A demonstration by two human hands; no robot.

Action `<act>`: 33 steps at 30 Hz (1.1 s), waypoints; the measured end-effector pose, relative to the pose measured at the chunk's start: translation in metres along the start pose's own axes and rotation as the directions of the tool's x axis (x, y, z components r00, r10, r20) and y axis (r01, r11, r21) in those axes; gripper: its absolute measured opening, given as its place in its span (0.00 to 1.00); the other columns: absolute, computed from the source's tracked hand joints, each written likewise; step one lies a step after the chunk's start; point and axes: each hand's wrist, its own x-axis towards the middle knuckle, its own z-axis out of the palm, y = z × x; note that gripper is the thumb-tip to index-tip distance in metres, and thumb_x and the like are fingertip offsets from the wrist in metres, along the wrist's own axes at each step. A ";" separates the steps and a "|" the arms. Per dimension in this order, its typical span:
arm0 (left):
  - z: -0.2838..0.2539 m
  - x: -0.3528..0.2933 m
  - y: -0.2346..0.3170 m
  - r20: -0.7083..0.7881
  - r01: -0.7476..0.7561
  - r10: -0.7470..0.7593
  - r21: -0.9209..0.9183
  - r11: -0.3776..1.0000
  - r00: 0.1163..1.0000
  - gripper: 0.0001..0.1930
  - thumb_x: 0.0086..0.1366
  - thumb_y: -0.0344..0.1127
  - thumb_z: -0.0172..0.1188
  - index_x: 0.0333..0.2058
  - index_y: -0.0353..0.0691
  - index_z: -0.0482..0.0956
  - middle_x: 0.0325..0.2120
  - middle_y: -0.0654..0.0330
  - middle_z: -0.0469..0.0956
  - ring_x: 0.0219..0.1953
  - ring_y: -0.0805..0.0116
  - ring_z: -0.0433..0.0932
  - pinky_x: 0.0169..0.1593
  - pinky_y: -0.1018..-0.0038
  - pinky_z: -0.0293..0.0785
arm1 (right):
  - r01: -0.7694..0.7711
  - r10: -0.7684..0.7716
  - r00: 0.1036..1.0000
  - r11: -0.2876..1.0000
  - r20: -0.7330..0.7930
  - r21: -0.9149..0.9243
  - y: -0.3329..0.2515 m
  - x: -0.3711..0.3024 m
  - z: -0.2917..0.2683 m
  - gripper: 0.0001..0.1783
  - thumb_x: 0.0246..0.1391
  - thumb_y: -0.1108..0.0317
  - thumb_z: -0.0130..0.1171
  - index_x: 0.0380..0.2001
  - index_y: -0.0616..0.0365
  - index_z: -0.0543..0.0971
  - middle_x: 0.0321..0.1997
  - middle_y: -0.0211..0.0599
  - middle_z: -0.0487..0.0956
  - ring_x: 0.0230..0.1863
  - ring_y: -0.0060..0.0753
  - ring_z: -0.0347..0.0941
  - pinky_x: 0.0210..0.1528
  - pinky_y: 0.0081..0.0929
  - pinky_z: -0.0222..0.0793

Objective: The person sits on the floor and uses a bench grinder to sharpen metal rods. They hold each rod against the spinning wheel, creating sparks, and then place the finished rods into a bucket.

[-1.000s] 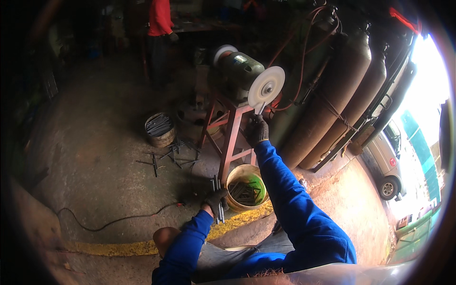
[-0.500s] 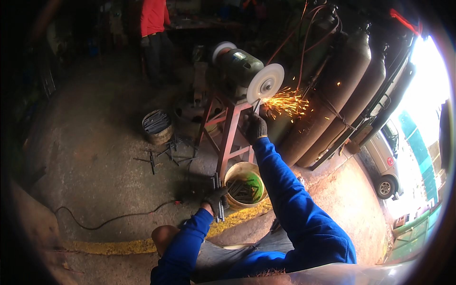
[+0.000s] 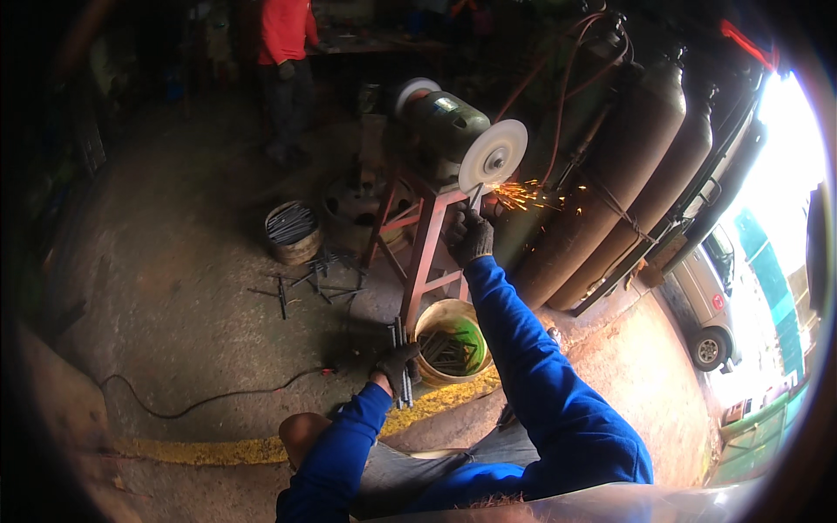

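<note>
My gloved right hand is closed round a short metal rod and holds its tip against the lower edge of a pale grinding wheel. Orange sparks fly off to the right from that contact. The wheel belongs to a green bench grinder on a red metal stand. Low on the left, my gloved left hand grips a bundle of several dark metal rods, roughly upright. Just right of it stands a cream bucket with more rods inside.
A second bucket full of rods stands left of the stand, with loose rods scattered before it. Tall gas cylinders lean at the right. A black cable crosses the floor. A person in a red top stands behind.
The spray of sparks has become smaller. My right hand stays at the wheel with the rod, and my left keeps its bundle. The person behind has shifted an arm.
</note>
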 end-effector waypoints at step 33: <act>0.000 0.015 -0.013 -0.031 -0.016 0.017 0.034 0.999 0.999 0.14 0.57 0.46 0.61 0.19 0.46 0.75 0.11 0.65 0.70 0.11 0.72 0.68 0.18 0.74 0.65 | 0.315 -0.477 0.765 -0.309 0.432 -0.898 -0.023 -0.043 -0.051 0.20 0.47 0.76 0.55 0.47 0.58 0.72 0.22 0.26 0.69 0.21 0.22 0.68 0.18 0.20 0.64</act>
